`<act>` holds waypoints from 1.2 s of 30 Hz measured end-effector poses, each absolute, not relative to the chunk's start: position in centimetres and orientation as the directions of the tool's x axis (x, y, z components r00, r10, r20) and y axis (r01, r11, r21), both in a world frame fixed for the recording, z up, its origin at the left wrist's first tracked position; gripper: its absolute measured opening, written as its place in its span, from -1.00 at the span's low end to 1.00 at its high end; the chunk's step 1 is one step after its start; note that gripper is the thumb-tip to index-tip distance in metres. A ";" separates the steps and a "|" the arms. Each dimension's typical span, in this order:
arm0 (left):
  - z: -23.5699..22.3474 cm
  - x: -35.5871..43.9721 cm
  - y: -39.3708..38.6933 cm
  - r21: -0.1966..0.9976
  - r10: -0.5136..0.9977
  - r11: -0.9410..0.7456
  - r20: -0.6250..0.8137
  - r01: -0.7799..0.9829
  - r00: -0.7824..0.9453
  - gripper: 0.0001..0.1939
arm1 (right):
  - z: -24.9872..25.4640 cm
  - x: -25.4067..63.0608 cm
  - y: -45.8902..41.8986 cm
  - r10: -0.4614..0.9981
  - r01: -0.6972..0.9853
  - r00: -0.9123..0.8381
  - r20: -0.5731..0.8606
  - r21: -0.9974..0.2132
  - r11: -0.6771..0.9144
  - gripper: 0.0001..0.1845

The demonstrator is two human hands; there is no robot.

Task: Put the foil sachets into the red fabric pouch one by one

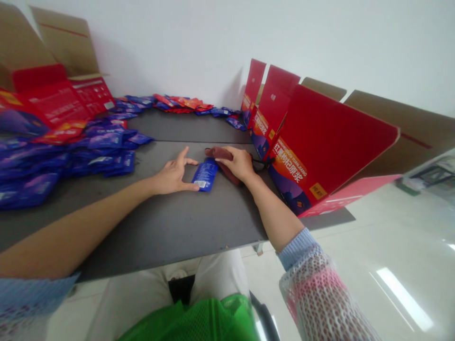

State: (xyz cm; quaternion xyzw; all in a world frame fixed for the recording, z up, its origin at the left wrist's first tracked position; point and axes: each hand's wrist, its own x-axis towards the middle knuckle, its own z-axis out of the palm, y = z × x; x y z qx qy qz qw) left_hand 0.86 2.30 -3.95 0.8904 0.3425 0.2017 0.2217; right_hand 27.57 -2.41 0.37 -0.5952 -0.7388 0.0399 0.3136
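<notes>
A blue sachet (205,175) with white print and a barcode lies on the grey table in front of me. My left hand (174,174) is at its left side, fingers spread, with the thumb tip at the sachet's lower left corner. On the other side, my right hand (237,163) is closed over a reddish-brown, elongated object (220,153) whose exact kind I cannot make out. The right thumb reaches to the sachet's upper right corner. Part of the brown object is hidden under the hand, and something black and cord-like (262,164) shows behind the wrist.
Many blue sachets (103,142) are heaped at the left, before open red cartons (53,102). A row of red and blue sachets (181,103) runs along the wall. Open red boxes (313,142) stand at the right. The table's front edge (170,261) is near my lap.
</notes>
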 end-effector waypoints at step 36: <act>-3.3 1.3 1.5 0.333 0.683 -0.727 0.257 0.601 0.684 -0.60 | 2.4 25.6 -4.5 0.849 0.778 -0.307 0.429 -0.400 0.484 -0.53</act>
